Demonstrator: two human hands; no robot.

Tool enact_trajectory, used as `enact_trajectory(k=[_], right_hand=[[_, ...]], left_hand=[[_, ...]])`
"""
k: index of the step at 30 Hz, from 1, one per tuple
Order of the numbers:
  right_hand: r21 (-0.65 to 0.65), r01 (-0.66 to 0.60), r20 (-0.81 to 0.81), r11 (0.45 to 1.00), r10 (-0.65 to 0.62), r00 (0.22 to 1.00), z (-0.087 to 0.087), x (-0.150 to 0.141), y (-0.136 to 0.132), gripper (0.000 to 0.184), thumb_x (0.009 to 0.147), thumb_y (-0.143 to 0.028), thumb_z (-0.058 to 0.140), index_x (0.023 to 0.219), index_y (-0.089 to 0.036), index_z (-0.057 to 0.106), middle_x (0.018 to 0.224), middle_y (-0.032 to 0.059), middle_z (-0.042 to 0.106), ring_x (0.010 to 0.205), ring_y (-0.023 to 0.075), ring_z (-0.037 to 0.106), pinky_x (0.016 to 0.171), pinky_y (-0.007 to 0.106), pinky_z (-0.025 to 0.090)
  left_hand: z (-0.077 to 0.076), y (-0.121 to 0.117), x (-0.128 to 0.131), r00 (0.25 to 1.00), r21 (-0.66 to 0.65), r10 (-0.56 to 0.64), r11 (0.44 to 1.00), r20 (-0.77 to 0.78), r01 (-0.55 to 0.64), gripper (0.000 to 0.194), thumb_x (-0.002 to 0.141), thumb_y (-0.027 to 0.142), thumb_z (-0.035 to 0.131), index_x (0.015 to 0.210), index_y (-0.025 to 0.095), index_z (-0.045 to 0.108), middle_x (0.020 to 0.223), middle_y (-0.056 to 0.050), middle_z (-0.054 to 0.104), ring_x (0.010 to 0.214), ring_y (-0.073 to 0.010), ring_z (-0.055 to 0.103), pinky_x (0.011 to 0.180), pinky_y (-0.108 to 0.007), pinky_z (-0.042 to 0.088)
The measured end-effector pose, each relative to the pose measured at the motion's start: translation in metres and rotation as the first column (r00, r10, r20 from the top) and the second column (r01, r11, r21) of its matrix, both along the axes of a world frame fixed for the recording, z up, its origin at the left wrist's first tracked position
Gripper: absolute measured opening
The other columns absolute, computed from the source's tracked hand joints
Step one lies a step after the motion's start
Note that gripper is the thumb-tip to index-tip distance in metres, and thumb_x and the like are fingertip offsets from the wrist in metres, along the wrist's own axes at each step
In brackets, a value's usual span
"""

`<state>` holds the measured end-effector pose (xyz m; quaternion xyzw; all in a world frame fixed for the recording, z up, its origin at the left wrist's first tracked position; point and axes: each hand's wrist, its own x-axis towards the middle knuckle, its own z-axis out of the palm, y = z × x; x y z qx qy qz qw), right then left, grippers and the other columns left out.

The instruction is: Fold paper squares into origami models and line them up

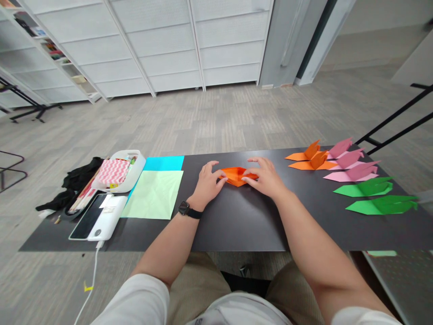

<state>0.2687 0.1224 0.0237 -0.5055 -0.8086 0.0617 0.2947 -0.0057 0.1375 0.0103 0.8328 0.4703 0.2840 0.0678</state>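
Note:
A folded orange paper piece (235,176), shaped somewhat like a small boat, lies on the dark table in front of me. My left hand (210,181) pinches its left end between thumb and index finger, the other fingers lifted. At the right end, my right hand (265,177) grips the same paper in a pinch, its other fingers raised. The middle of the fold gapes upward between both hands. Part of each end is hidden behind my fingers.
Folded paper birds stand on the right: orange (316,159), pink (355,170) and green (382,205). Light green paper sheets (154,194) lie left, over blue paper (164,163). Beyond are a white basket (137,174), a phone (88,216) and a cabled white power bank (107,221).

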Motion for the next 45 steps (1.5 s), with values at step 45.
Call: enact_trajectory(k=[45], right_hand=[[-0.075, 0.091, 0.015, 0.993, -0.090, 0.996, -0.032, -0.023, 0.014, 0.008, 0.094, -0.032, 0.073, 0.089, -0.030, 0.079, 0.136, 0.0070, 0.063, 0.134, 0.0294, 0.055, 0.127, 0.062, 0.025]], left_hand=[[0.001, -0.028, 0.029, 0.932, -0.115, -0.356, 0.931, -0.068, 0.347, 0.025, 0.102, 0.025, 0.063, 0.124, 0.024, 0.076, 0.130, -0.007, 0.074, 0.124, -0.0261, 0.066, 0.116, -0.048, 0.053]])
